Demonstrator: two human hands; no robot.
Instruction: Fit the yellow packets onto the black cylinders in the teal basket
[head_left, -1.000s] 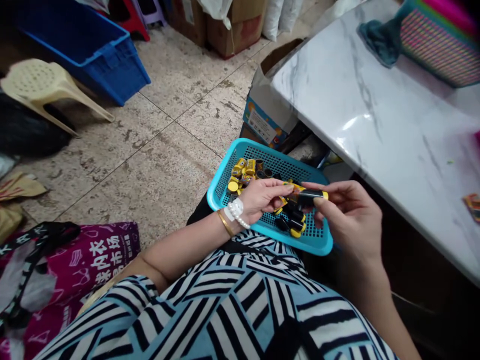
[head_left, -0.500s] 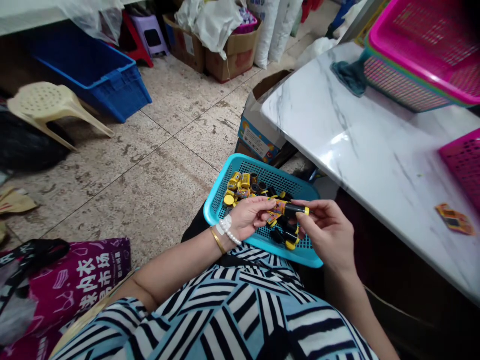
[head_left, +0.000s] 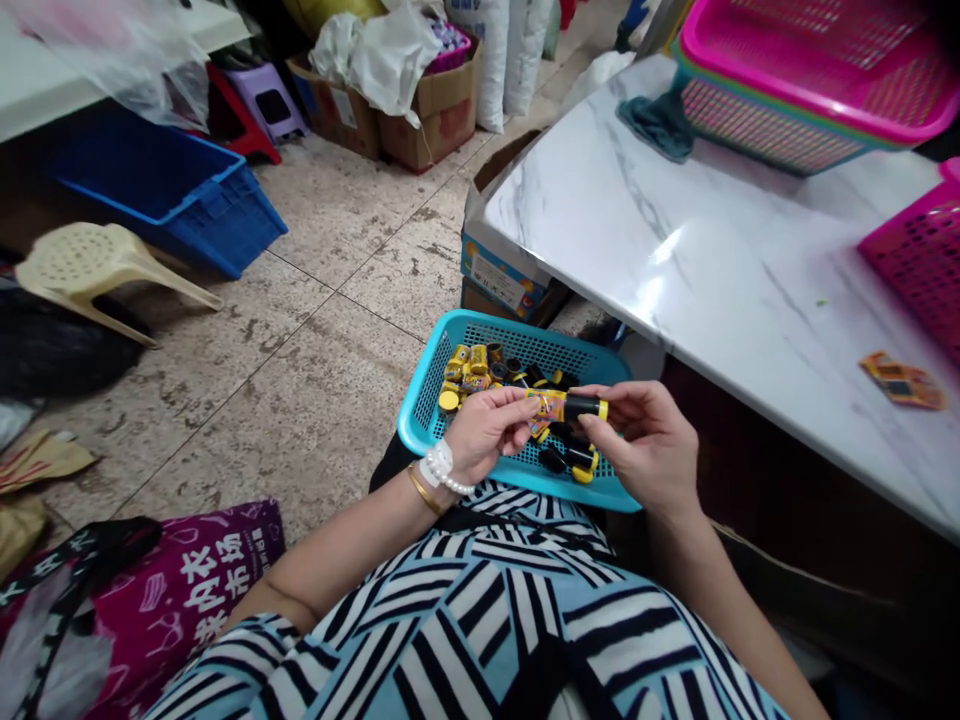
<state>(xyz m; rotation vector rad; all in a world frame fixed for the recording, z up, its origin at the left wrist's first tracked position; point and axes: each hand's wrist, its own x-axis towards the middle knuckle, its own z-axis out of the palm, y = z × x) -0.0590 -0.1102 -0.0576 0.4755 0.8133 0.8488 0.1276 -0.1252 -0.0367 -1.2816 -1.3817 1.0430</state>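
Observation:
Held level between both hands is a small tube with a printed yellow label, a black section and a yellow end. My left hand, closed, pinches its labelled end between thumb and fingers. On the black section and yellow tip, the thumb and fingers of my right hand are closed too. Below them a turquoise plastic basket rests at my lap. Inside it lie several yellow labelled pieces and black pieces with yellow ends, partly hidden by my hands.
To the right, a marble-patterned table bears stacked baskets, a dark cloth, a magenta basket and printed pieces. A cardboard box stands beneath its corner. Leftward are a blue crate, a cream stool and a purple bag.
The camera view has shifted, so the table and basket appear farther left. Both hands keep hold of the tube, whose labelled part now shows more clearly.

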